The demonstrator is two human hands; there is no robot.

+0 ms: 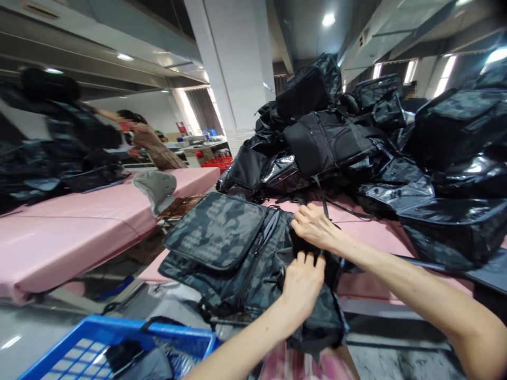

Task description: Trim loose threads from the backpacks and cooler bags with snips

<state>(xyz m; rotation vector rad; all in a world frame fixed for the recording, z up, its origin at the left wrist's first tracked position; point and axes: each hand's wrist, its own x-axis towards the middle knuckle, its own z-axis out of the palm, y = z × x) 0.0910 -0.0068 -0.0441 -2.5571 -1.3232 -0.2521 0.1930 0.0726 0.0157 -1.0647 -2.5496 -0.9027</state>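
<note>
A dark camouflage backpack (225, 232) lies on the pink-covered table (364, 235), its squared front panel toward the left. My left hand (303, 282) is closed on the bag's dark fabric near its right end, knuckles up. Just beyond it, my right hand (312, 226) has its fingers curled round the far edge of the same part. The fingertips of both hands are hidden in the black material between them. A thin black strap runs over the table past my right hand.
Black and camouflage bags (328, 142) are heaped at the back and right. A blue basket (119, 323) holding dark items stands at lower left. Across the aisle are another pink table (79, 221), a grey chair (155, 190) and a person (152, 145). A white pillar (237, 63) rises behind.
</note>
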